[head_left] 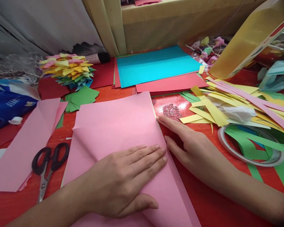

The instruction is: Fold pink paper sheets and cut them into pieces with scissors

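A large sheet of pink paper [113,116] lies on the red table in front of me, folded over, with a crease bulging near its left side. A thin yellowish edge shows under its right side. My left hand [130,176] rests flat on the pink paper, fingers stretched out together and thumb apart. At the sheet's right edge, my right hand [191,145] touches the rim with its extended fingertips; its other fingers are partly hidden. Black-handled scissors [48,164] lie just left of the sheet. Farther left are cut pink paper strips [28,142].
Blue and red paper sheets [156,64] lie at the back. A stack of folded colored papers [67,69] and green pieces [82,99] sit back left. At right are a tape roll [221,138], yellow scraps [210,110] and a large bottle of yellow liquid [246,37].
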Available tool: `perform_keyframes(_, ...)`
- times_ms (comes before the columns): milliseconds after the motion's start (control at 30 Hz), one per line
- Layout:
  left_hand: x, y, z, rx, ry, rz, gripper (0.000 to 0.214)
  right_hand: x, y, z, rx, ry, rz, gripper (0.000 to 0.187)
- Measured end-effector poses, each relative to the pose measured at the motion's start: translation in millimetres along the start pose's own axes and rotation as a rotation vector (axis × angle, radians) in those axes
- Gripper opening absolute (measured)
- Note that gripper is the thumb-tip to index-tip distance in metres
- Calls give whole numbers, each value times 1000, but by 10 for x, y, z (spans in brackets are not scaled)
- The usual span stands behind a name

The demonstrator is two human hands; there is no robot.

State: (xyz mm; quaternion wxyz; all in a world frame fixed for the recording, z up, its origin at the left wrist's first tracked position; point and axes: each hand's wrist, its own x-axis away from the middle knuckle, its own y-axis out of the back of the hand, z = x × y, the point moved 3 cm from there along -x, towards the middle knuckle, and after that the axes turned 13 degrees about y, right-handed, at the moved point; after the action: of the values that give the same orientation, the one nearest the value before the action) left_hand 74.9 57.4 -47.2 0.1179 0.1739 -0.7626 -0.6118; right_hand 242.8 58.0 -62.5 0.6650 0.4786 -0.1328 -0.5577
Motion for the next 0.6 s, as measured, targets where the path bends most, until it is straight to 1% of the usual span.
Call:
perform_keyframes(200, -5, -2, -3, 0, -12, 15, 59, 4, -16, -5, 16, 19, 6, 45)
perform_keyframes(367, -10, 2, 1, 14, -14, 16, 60, 0, -7, -4, 2, 7, 11, 45)
perform_keyframes(600, -15, -7, 5, 10, -17, 46, 60, -9, -6, -6, -25, -8, 7, 45)
